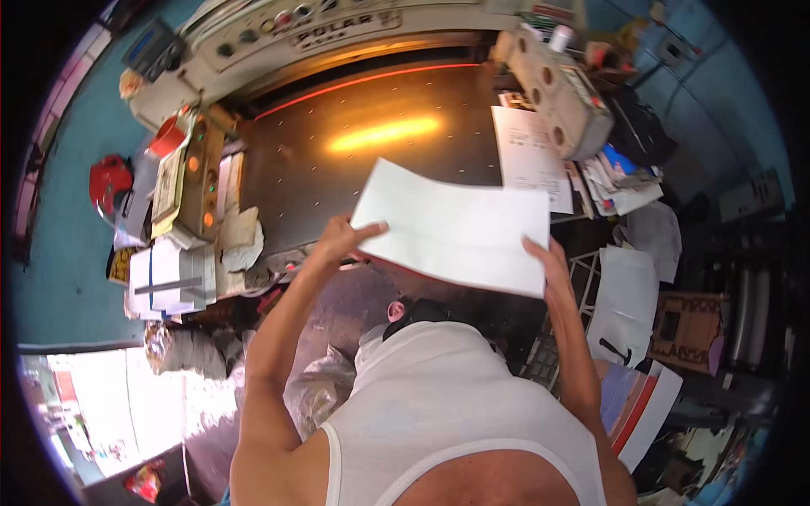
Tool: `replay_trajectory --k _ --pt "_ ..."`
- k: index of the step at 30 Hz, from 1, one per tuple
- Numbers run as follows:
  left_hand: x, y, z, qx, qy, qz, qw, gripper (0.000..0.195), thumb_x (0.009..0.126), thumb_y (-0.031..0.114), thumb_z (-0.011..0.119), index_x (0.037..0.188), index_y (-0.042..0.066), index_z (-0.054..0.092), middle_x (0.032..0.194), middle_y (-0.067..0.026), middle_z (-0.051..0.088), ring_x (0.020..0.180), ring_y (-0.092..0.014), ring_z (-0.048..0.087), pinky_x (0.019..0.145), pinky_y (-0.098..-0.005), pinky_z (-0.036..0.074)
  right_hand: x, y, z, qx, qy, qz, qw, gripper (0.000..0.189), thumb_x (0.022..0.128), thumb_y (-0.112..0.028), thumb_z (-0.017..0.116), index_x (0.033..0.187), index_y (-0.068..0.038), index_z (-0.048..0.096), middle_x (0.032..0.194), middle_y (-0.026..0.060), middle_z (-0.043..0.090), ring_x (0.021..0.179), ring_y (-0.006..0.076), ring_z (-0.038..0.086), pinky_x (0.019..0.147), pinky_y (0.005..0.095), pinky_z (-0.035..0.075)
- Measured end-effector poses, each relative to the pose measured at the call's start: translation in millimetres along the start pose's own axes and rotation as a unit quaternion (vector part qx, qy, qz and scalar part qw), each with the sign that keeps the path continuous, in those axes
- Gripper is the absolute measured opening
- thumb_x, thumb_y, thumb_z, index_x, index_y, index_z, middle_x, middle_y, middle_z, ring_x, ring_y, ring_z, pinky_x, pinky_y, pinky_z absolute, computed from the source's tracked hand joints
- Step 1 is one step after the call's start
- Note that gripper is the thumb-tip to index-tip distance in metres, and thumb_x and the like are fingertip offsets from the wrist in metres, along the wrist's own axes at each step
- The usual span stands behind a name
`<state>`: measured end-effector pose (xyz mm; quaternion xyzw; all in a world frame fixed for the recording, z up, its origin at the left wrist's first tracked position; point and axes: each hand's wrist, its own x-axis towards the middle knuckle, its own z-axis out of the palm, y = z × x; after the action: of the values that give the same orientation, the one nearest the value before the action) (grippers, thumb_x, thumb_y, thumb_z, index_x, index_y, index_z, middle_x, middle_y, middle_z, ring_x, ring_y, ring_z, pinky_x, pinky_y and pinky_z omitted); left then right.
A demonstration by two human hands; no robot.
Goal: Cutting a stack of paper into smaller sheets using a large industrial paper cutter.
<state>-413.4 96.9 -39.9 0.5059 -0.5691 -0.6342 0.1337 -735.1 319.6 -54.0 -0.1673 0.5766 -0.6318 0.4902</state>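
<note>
A white sheet or thin stack of paper [452, 228] spans the space between my hands, slightly bowed, over the front edge of a Polar paper cutter's dark metal table [285, 190]. My left hand [351, 237] grips its left edge with the thumb on top. At the right edge my right hand [547, 262] holds it the same way, thumb on the upper face; the fingers beneath are mostly hidden. A red light line [367, 87] runs across the back of the table, and a yellow lamp glow reflects on the metal.
Left of the table stand a strapped stack of white paper [168, 278], a red tape roll [167, 136] and a control box with lit buttons. Printed sheets [531, 158] lie on the right side, beside a beige machine part with round holes [550, 95]. A wire rack stands lower right.
</note>
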Motion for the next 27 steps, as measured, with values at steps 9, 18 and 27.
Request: replay_trajectory --k 9,18,27 --pt "105.4 -111.6 -98.0 -0.070 0.175 0.044 0.981 0.057 0.077 0.032 0.084 0.114 -0.007 0.064 0.101 -0.0127 0.071 0.079 -0.019 0.069 0.064 -0.0321 0.056 233.2 59.2 117.4 -0.126 -0.145 0.082 0.978 0.063 0.081 -0.022 0.078 0.131 0.006 0.050 0.121 0.0178 0.063 0.113 0.0272 0.061 0.097 0.0377 0.049" --pt "150.1 -93.4 -125.5 -0.222 0.131 -0.148 0.955 0.060 0.078 0.036 0.082 0.114 -0.006 0.059 0.101 -0.0149 0.068 0.091 -0.023 0.068 0.078 -0.0338 0.056 292.4 51.6 135.3 -0.145 -0.171 0.113 0.968 0.052 0.083 -0.026 0.077 0.119 0.006 0.059 0.108 0.0160 0.067 0.099 0.0225 0.066 0.089 0.0335 0.051" --pt "161.6 -13.4 -126.3 -0.199 0.163 0.147 0.955 0.059 0.080 0.007 0.078 0.130 0.000 0.047 0.117 -0.0156 0.064 0.105 -0.024 0.065 0.093 -0.0385 0.052 320.0 -4.3 178.9 -0.087 -0.190 -0.040 0.977 0.058 0.076 -0.002 0.076 0.128 0.003 0.051 0.117 0.0146 0.062 0.108 0.0224 0.060 0.096 0.0352 0.047"
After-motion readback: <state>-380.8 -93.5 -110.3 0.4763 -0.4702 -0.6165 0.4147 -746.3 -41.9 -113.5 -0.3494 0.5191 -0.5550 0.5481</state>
